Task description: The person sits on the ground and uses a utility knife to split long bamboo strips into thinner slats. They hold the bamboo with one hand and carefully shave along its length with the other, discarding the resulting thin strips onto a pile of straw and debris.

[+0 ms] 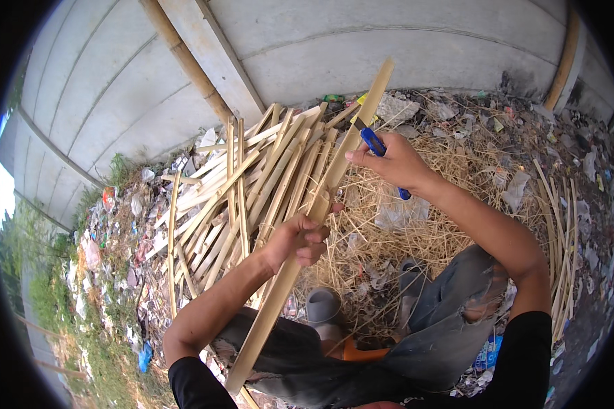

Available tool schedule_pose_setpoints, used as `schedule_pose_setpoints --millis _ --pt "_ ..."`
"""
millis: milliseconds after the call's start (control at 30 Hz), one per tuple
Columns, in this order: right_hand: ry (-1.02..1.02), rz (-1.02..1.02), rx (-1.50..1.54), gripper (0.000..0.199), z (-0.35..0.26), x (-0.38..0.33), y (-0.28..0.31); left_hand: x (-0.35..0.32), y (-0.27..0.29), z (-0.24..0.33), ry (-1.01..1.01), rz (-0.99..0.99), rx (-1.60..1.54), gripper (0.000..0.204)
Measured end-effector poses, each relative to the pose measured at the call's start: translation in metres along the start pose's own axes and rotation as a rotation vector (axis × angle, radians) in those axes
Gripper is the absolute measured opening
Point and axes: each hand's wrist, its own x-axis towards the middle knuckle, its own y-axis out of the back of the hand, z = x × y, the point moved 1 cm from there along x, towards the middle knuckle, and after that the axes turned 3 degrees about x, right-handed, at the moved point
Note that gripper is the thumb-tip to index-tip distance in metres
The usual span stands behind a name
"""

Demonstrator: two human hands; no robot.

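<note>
My left hand (299,240) grips a long flat bamboo strip (262,327) near its middle; the strip runs from my lap up and away to the right. My right hand (392,162) is closed around a blue-handled knife (374,143), its blade set against the upper part of the strip. Behind the strip lies a pile of split bamboo slats (245,184), fanned out on the ground. My knees in grey trousers (443,327) show at the bottom.
Dry straw and shavings (402,225) cover the ground in front of me. A grey pipe piece (323,305) stands between my legs. More bamboo strips (559,232) lie at the right. Litter is scattered about, a concrete wall (361,48) rises behind, and grass (54,286) grows at the left.
</note>
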Motion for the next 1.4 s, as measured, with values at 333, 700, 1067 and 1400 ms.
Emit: schedule_pose_setpoints --millis 333,700,1067,1400 --pt "-0.046 -0.016 0.09 0.092 0.019 -0.01 -0.013 0.002 -0.033 -0.005 -0.064 -0.035 0.52 0.063" --pt "0.046 -0.201 -0.089 0.043 -0.004 -0.024 -0.028 0.025 -0.032 -0.003 -0.395 0.217 0.537 0.03" --pt "0.183 -0.185 -0.351 0.046 -0.021 -0.032 -0.013 0.02 -0.034 -0.002 -0.426 0.344 0.538 0.02" --pt "0.341 -0.282 -0.366 0.047 -0.024 -0.037 -0.033 0.021 -0.039 0.003 -0.464 0.33 0.559 0.019"
